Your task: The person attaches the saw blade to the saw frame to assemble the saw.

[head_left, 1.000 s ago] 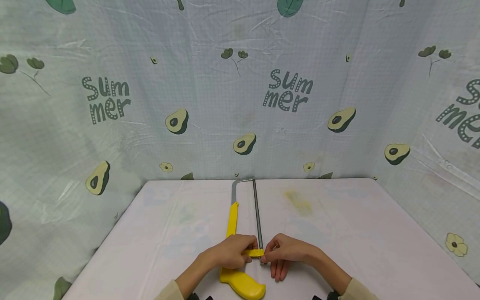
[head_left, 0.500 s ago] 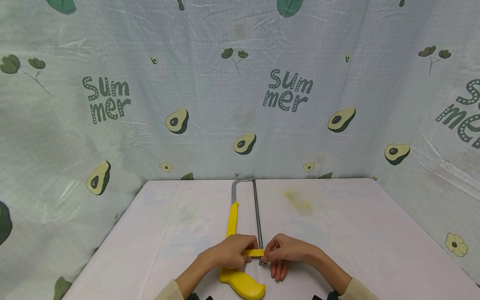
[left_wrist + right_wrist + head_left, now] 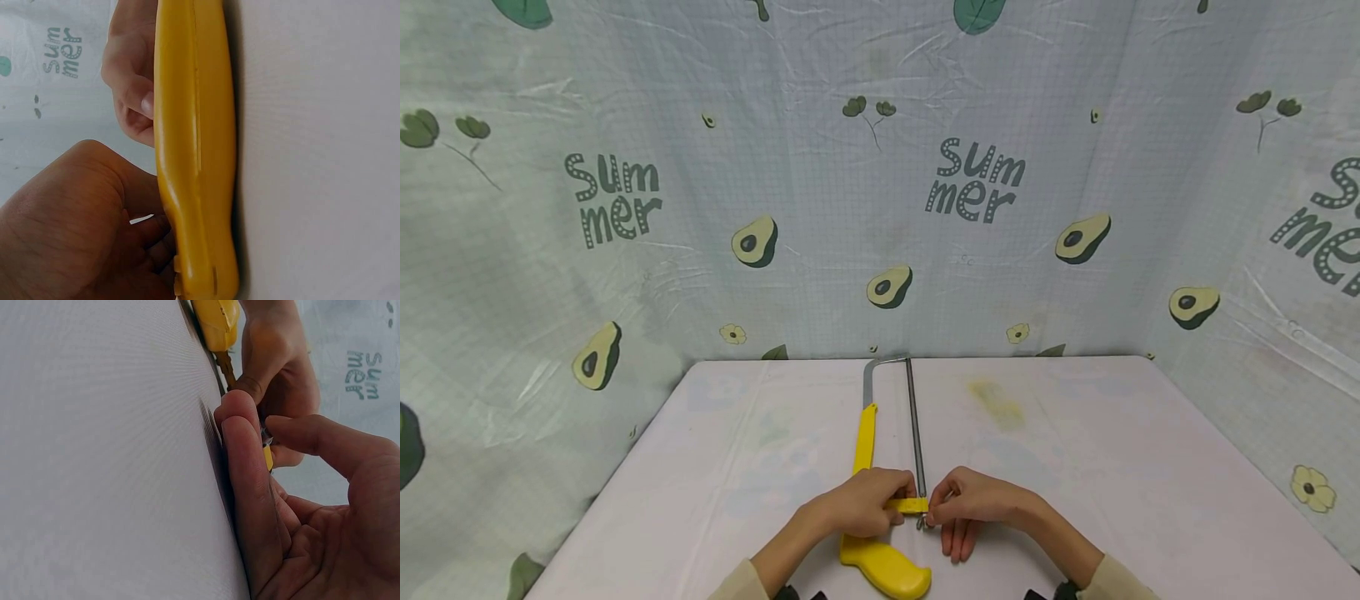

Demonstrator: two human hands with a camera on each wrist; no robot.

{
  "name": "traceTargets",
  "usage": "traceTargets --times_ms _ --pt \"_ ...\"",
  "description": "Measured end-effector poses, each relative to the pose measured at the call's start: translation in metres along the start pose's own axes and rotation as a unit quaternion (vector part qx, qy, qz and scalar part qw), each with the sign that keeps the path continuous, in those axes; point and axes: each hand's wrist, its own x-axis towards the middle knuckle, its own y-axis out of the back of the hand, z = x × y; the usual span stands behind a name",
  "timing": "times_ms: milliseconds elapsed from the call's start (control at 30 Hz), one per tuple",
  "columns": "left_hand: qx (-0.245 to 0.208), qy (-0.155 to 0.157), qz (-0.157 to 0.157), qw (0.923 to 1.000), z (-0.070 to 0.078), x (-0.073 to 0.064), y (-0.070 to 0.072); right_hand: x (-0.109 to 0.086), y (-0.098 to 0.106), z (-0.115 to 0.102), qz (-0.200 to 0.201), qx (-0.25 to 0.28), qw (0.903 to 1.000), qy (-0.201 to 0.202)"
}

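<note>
A hacksaw (image 3: 866, 433) with a yellow handle (image 3: 891, 570) lies on the table, its dark blade (image 3: 914, 425) on the right side and its grey bow at the far end. My left hand (image 3: 867, 503) grips the yellow frame just above the handle, its fingers by the yellow crosspiece (image 3: 908, 506). At the near end of the blade, thumb and fingertips of my right hand (image 3: 976, 500) pinch a small metal wing nut (image 3: 921, 523). The right hand's lower fingers (image 3: 247, 456) rest along the tabletop. In the left wrist view the handle (image 3: 197, 112) hides part of both hands.
The pale table (image 3: 1075, 450) extends to both sides and behind the saw, with a yellowish stain (image 3: 997, 406) right of the blade. A curtain (image 3: 820, 183) printed with avocados and lettering hangs along the back and sides.
The small wing nut has turned slightly between the right fingertips. Left hand and hacksaw have stayed in place.
</note>
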Motion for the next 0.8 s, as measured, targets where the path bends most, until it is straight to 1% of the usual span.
traceTargets --times_ms 267,500,800 --pt "0.001 -0.001 0.000 1.0000 -0.0009 0.0002 -0.0005 -0.0003 -0.0001 0.0000 -0.004 0.004 1.0000 0.003" --pt "-0.002 0.007 -0.003 1.0000 0.0003 0.0003 -0.0001 0.0000 0.0002 0.0008 -0.005 0.008 1.0000 0.000" --pt "0.001 0.004 -0.002 1.0000 -0.0008 0.0012 0.0000 -0.0003 -0.0001 -0.0011 -0.001 0.009 0.9999 -0.006"
